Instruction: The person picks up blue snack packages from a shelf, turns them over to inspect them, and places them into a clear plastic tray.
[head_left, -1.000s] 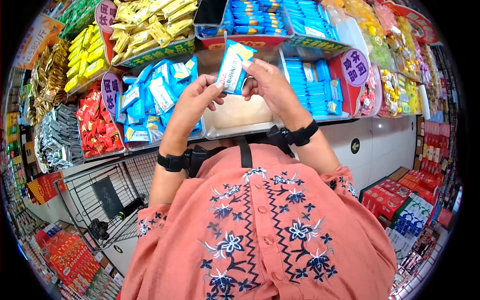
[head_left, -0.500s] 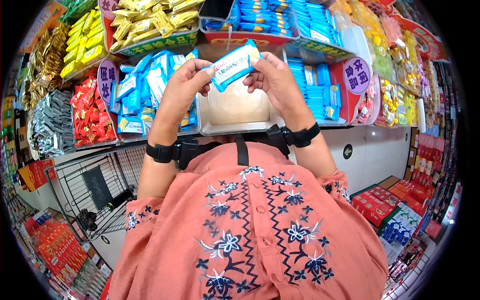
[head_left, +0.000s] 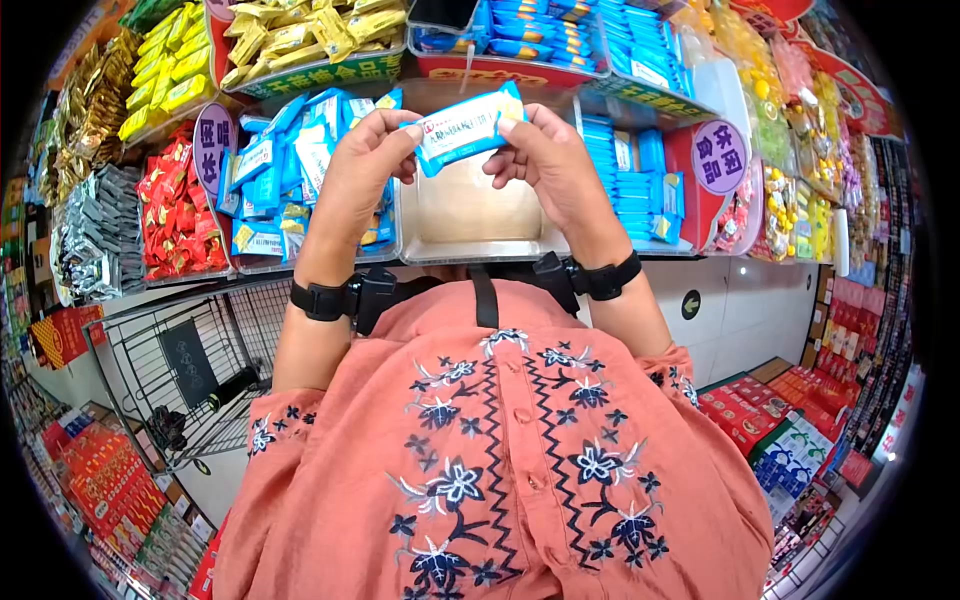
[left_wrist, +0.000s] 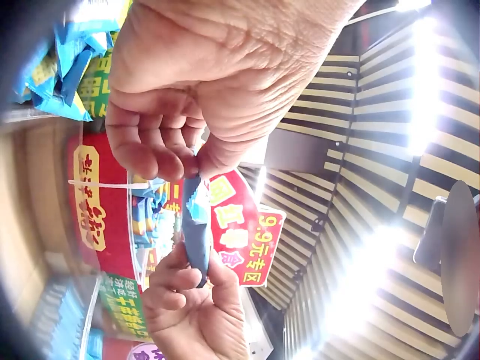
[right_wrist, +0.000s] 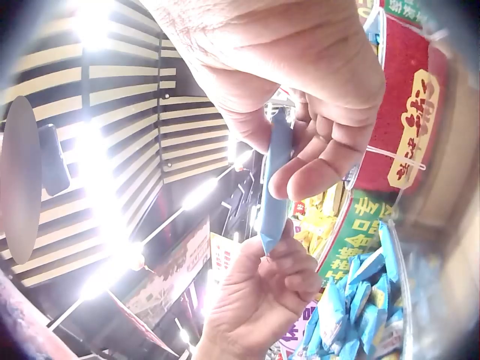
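A blue and white wrapped snack packet (head_left: 462,130) with printed characters is held up between both hands, tilted slightly up to the right in the head view. My left hand (head_left: 372,165) pinches its left end between thumb and fingers. At the other end, my right hand (head_left: 555,160) pinches the corner with the thumb on the printed face. Both wrist views show the packet (left_wrist: 196,232) nearly edge-on, a narrow blue strip spanning the two hands. Below it lies a bin (head_left: 480,225) whose pale bottom shows.
Blue packets fill a bin (head_left: 285,160) at left and another (head_left: 640,195) at right. Red sweets (head_left: 180,220) and yellow packets (head_left: 300,40) sit in neighbouring bins. A wire shopping cart (head_left: 200,350) stands at lower left. Stacked red boxes (head_left: 750,410) are at lower right.
The packet has turned from steeply upright to nearly level, its printed face toward the head camera. The right hand has shifted slightly right and the left slightly left; both still pinch it.
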